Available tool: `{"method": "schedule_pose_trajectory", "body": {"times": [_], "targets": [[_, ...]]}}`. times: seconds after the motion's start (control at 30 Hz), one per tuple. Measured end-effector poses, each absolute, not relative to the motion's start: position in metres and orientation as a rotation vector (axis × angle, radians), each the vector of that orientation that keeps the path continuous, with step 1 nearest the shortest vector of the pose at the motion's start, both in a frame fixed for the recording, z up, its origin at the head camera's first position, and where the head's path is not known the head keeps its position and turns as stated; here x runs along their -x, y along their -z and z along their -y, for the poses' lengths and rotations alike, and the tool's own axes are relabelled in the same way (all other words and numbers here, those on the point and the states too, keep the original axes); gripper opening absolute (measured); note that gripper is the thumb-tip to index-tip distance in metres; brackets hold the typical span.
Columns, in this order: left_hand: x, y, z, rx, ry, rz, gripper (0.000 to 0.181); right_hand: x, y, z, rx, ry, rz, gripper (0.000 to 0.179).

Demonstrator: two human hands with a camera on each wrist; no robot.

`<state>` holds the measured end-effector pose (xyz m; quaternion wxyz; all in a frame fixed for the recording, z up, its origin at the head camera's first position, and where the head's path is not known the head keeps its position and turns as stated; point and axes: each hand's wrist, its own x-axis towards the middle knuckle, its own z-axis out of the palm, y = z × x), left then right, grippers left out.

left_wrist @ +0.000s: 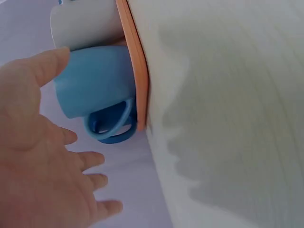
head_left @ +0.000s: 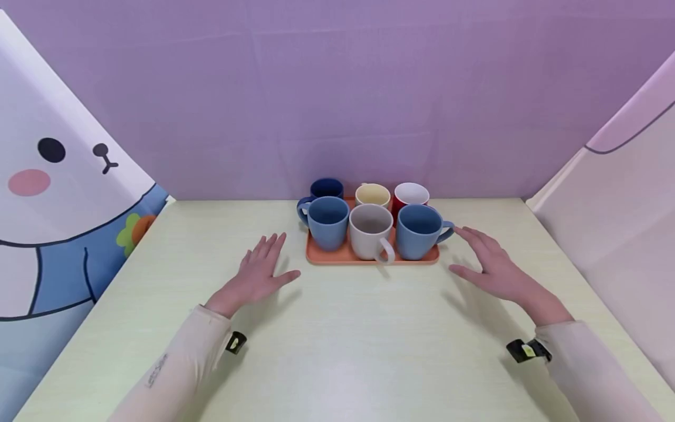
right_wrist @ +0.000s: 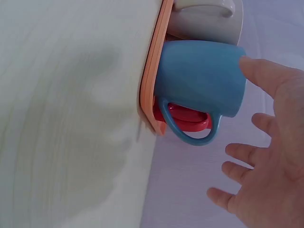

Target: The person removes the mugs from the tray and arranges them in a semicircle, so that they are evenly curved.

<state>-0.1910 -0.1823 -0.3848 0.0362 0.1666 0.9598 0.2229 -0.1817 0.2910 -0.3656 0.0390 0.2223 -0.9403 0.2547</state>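
An orange tray [head_left: 343, 258] at the back of the table carries several mugs in two rows. In front are a blue mug [head_left: 328, 228] with its handle to the left, a pale grey mug [head_left: 366, 237] with its handle forward, and another blue mug [head_left: 413, 237] with its handle to the right. Behind them stand a navy mug [head_left: 327, 187], a cream mug [head_left: 372, 194] and a red mug [head_left: 403, 200] with a white inside. My left hand [head_left: 255, 275] hovers left of the tray, fingers extended, holding nothing. Past the right blue mug's handle, my right hand [head_left: 493, 264] hovers with fingers spread, also holding nothing.
The tray stands on a pale wood-grain table [head_left: 337, 346]. A purple cloth [head_left: 343, 88] hangs behind the table, and a printed cloth [head_left: 79, 193] with a cartoon animal hangs at the left. On the right is another light cloth [head_left: 622, 223].
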Motion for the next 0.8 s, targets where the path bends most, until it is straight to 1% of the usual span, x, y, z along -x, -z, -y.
{"method": "schedule_pose_trajectory", "body": {"times": [0.17,0.33,0.5,0.8], "targets": [[0.202,0.389,0.184,-0.54,-0.862,-2.872,0.088,0.191,0.369,-0.292,-0.708,-0.929,2.801,0.074],[0.212,0.394,0.181,-0.529,-1.049,-2.786,0.089,0.199,0.37,-0.291,-0.672,-0.999,2.779,0.073],[0.219,0.402,0.177,-0.516,-1.255,-2.68,0.086,0.205,0.371,-0.29,-0.626,-1.073,2.759,0.073],[0.233,0.415,0.17,-0.265,-1.519,-2.482,0.085,0.225,0.374,-0.291,-0.506,-1.217,2.798,0.071]]}}
